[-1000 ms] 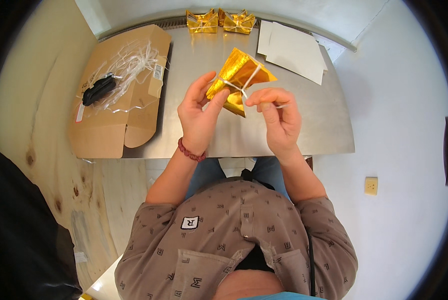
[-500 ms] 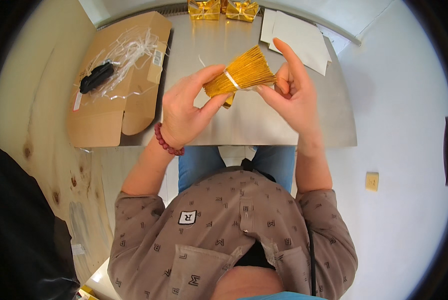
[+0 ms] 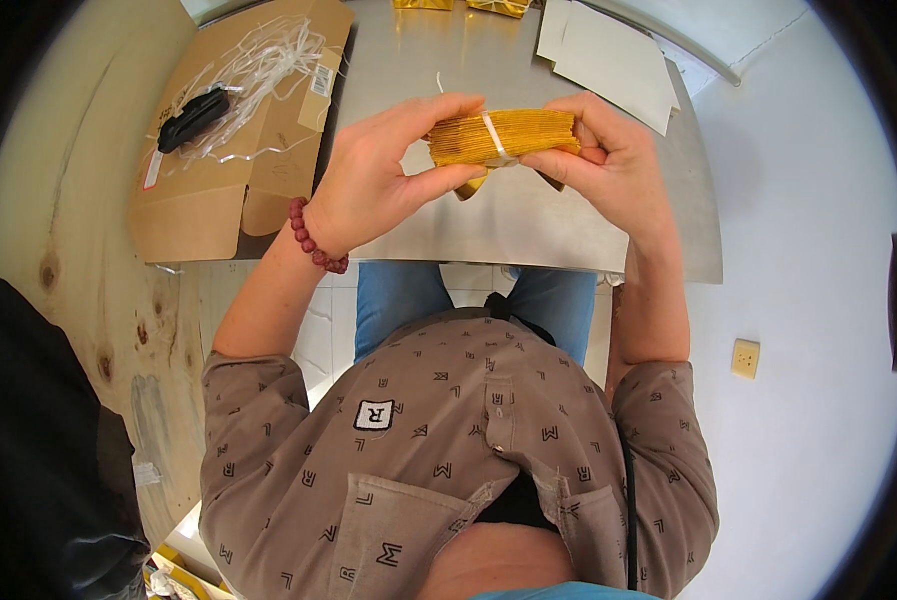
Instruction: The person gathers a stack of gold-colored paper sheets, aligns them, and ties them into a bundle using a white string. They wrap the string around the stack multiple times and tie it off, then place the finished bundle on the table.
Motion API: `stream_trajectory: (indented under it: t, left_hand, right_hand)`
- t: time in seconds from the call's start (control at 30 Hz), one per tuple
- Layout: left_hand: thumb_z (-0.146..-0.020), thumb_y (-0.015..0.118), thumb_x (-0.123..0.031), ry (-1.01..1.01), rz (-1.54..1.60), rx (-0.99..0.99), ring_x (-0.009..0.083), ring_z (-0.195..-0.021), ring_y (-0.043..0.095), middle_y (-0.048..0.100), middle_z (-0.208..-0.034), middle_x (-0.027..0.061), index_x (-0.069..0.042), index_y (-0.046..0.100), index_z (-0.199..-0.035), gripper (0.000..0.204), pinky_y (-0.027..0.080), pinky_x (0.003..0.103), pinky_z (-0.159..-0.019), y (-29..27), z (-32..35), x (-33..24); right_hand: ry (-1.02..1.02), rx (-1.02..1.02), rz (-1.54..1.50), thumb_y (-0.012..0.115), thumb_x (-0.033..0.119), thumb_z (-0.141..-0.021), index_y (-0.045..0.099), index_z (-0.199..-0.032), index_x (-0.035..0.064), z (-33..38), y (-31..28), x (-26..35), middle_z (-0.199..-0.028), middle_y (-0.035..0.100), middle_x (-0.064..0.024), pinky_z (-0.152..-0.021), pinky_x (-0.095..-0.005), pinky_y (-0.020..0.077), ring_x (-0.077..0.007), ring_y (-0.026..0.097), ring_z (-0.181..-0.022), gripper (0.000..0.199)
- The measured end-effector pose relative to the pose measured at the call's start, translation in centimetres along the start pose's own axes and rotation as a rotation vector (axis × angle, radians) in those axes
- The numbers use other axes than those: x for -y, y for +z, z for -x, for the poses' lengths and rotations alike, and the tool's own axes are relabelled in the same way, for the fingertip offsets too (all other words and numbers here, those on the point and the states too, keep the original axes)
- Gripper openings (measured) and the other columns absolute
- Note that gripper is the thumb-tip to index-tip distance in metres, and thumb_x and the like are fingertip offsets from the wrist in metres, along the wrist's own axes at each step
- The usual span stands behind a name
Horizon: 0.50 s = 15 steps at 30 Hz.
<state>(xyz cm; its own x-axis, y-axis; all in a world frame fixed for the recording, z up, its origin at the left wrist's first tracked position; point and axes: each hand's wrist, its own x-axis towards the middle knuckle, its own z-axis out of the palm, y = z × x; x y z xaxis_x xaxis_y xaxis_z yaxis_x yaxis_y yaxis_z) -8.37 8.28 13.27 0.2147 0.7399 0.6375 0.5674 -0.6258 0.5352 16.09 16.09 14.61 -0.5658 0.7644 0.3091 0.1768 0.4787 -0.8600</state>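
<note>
A bundle of gold pleated paper (image 3: pixel 458 141), bound round its middle by a narrow white tie, is held level above the metal table. My left hand (image 3: pixel 383 165) closes on its left end, thumb below and fingers along the top. At the right end, my right hand (image 3: pixel 613 160) pinches the bundle with the thumb under it and fingers curled over. Folded gold points hang beneath the stack. A thin white end of the tie sticks up near my left fingers.
On the table's (image 3: pixel 418 235) left lies a cardboard box (image 3: pixel 193 215) bearing white plastic strings (image 3: pixel 258 90) and a black tool-like object (image 3: pixel 193 120). White sheets (image 3: pixel 613 70) lie at the back right. Gold folded pieces (image 3: pixel 423 4) stand at the far edge.
The fanned bundle has turned level and its right end has narrowed. My right hand has gone from an outstretched index finger to gripping that end.
</note>
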Motion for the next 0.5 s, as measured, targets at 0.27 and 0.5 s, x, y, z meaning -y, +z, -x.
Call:
stream_trajectory:
  t: [0.27, 0.5]
  left_hand:
    - [-0.083, 0.084, -0.016, -0.049, 0.014, 0.002, 0.0236, -0.088, 0.072, 0.073, -0.104, 0.0126, -0.002, 0.067, -0.123, 0.046, 0.056, 0.032, -0.08, 1.0, -0.7, 0.2]
    - [-0.084, 0.082, -0.012, -0.064, -0.019, -0.124, 0.0229, -0.084, 0.072, 0.073, -0.098, 0.0113, -0.003, 0.07, -0.117, 0.037, 0.056, 0.031, -0.076, 1.4, -0.5, 0.3]
  right_hand:
    - [0.052, 0.019, -0.037, 0.084, 0.01, -0.083, 0.071, -0.109, 0.0026, -0.3, -0.1, -0.4, -0.06, 0.037, 0.0077, -0.054, -0.0242, 0.0379, -0.003, 0.045, -0.057, 0.031]
    - [-0.024, -0.108, 0.33, 0.09, 0.027, -0.076, 0.064, -0.123, 0.0022, -0.2, -0.4, 0.3, -0.063, 0.036, 0.0033, -0.054, -0.0277, 0.0362, -0.0083, 0.039, -0.059, 0.06]
